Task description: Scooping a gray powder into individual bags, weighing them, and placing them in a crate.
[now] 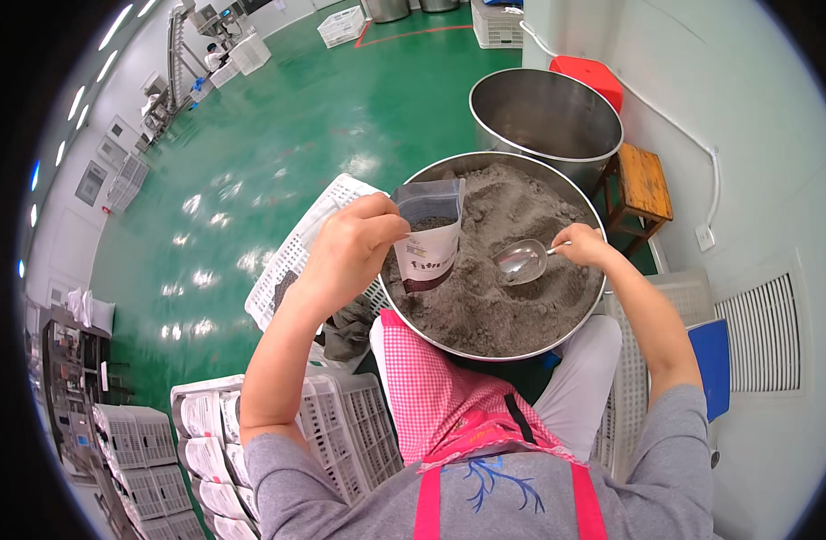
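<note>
A large round metal tub (402, 326) full of grey-brown powder (530, 202) stands between my knees. Over its left side my left hand (363, 238) pinches the edge of a white printed pouch (431, 247). The pouch is upright, its mouth gapes, and dark powder shows inside. My right hand (582, 247) is closed round the handle of a metal scoop (522, 262). The scoop's bowl rests at the powder's surface near the middle of the tub, and it looks nearly bare of powder.
Beyond the tub stands a second metal tub (543, 108), beside a wooden stool (645, 184) and a red stool (588, 76). White plastic crates flank me, one crate (336, 193) against the tub's left. Lower left, filled pouches (206, 459) lie stacked. A wall (746, 135) bounds the right.
</note>
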Demonstrator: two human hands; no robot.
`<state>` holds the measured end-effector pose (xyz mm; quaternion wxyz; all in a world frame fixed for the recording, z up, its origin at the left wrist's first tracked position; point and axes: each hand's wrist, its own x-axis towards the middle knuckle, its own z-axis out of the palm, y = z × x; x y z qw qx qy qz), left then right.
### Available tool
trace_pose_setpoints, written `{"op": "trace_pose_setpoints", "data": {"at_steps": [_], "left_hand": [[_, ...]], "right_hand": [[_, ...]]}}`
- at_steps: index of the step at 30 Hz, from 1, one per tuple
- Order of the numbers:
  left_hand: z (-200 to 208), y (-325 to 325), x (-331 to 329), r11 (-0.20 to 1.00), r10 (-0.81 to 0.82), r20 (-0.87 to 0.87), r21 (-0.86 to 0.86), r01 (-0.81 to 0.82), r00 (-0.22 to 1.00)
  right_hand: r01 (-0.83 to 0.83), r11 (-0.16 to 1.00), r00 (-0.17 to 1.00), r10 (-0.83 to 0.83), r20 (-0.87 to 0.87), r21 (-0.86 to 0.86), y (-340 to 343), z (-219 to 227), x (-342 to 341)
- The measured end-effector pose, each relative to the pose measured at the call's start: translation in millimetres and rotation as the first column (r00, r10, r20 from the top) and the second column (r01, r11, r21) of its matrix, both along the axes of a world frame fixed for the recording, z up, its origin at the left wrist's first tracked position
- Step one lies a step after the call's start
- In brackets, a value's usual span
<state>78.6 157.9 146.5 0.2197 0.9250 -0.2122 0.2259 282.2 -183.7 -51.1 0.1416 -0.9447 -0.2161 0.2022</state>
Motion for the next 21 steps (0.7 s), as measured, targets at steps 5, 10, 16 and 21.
{"op": "trace_pose_setpoints", "data": {"at_steps": [5, 10, 16, 21], "left_hand": [[9, 2, -11, 0.999, 0.016, -0.042, 0.052, -0.013, 0.999], [5, -16, 11, 0.989, 0.001, -0.089, 0.148, 0.012, 0.996], [-13, -38, 51, 0.983, 0.003, -0.211, 0.178, 0.035, 0.977], [-14, -54, 63, 0.993, -0.042, -0.204, 0.1, 0.064, 0.978]], "right_hand": [[-0.008, 0.997, 0.984, -0.005, 0.177, 0.074, -26, 71, 15], [-0.118, 0.963, 0.939, 0.029, 0.343, 0.243, -48, 184, 37], [-0.395, 0.901, 0.738, 0.194, 0.646, 0.181, 14, 286, -26], [-0.442, 0.886, 0.425, 0.348, 0.835, -0.145, 42, 286, -41]]}}
